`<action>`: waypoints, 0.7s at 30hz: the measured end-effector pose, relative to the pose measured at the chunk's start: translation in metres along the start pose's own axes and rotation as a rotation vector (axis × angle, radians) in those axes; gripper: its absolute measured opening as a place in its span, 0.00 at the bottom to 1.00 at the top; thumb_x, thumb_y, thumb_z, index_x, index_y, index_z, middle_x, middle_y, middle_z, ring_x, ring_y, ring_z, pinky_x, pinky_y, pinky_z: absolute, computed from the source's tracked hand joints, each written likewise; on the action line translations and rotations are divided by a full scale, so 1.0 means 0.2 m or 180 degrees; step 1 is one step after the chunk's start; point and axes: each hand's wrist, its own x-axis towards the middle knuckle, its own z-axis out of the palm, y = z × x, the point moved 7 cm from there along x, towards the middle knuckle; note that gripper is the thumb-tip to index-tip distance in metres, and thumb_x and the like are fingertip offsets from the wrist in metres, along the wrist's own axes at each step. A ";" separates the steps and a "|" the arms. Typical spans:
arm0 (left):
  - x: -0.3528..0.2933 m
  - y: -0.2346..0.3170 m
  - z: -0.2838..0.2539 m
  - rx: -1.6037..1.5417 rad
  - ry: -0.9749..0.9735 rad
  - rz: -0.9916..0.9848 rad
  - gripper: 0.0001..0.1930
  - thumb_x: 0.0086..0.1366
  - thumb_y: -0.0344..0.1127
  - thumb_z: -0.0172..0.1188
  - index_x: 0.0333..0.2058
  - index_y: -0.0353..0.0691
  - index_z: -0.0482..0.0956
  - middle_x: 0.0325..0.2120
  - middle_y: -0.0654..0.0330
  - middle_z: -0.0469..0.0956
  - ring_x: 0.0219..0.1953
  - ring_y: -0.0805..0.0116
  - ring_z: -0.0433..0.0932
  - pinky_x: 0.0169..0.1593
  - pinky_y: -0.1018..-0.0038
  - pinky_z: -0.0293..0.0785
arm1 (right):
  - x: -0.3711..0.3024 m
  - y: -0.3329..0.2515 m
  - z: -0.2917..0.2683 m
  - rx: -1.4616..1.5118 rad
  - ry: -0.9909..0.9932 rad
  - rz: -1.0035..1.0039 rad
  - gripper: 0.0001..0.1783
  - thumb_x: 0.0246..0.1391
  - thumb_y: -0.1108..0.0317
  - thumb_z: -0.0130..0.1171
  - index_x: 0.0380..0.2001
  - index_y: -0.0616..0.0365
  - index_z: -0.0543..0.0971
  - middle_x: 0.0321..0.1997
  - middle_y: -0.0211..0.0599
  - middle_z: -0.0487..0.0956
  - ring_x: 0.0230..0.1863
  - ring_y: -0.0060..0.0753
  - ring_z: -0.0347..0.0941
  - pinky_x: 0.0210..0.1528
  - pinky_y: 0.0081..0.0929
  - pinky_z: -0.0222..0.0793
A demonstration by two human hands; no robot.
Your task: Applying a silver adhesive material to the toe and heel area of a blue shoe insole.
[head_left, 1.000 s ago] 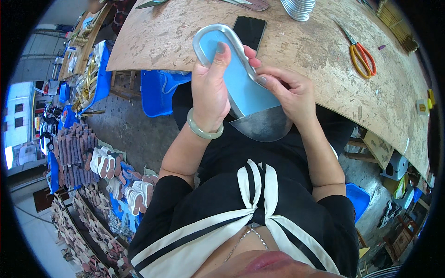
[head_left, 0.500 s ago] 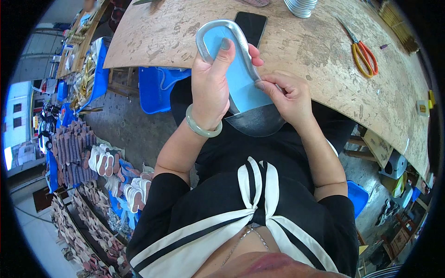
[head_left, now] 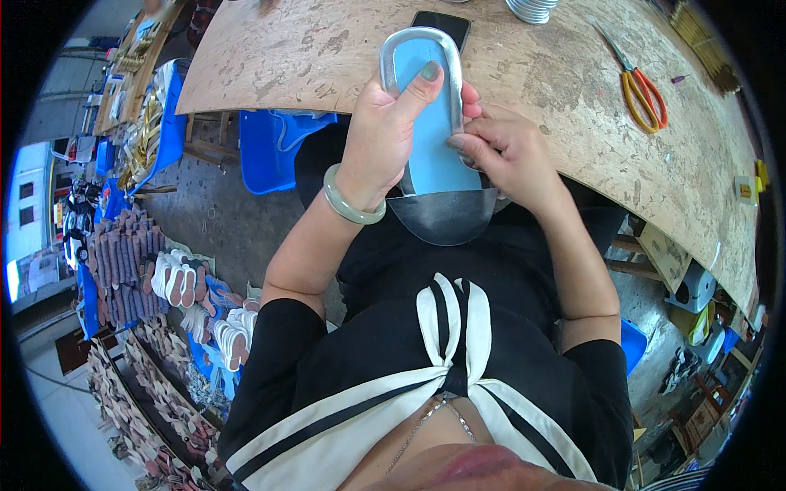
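Note:
A shoe insole (head_left: 437, 155) with a light-blue face, a silver strip folded round its rim and a dark, rounded lower end is held over my lap at the table's near edge. My left hand (head_left: 393, 123) grips it from the left, thumb lying on the blue face and fingertips coming round behind to the right side. At its right edge, my right hand (head_left: 508, 151) pinches the silver rim between thumb and bent fingers. What my right fingers hold underneath is hidden.
A wooden table (head_left: 557, 98) carries a dark phone (head_left: 446, 29) just beyond the insole. Farther right lie orange-and-yellow-handled scissors (head_left: 643, 94), and a silver coil (head_left: 532, 10) sits at the back. A blue bin (head_left: 266, 155) stands below the table; stacked soles (head_left: 176, 278) lie at left.
The insole has turned from a leftward tilt to nearly upright, its silver end swinging right. My left hand has moved right with it. My right hand keeps its pinch on the rim.

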 end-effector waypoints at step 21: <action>0.03 -0.07 0.06 0.0545 -0.0493 -0.0147 0.16 0.61 0.27 0.57 0.48 0.35 0.69 0.36 0.56 0.79 0.38 0.71 0.80 0.46 0.74 0.76 | 0.11 0.17 -0.24 0.1117 0.0453 0.0930 0.14 0.57 0.61 0.56 0.29 0.61 0.80 0.20 0.28 0.73 0.25 0.18 0.68 0.28 0.20 0.65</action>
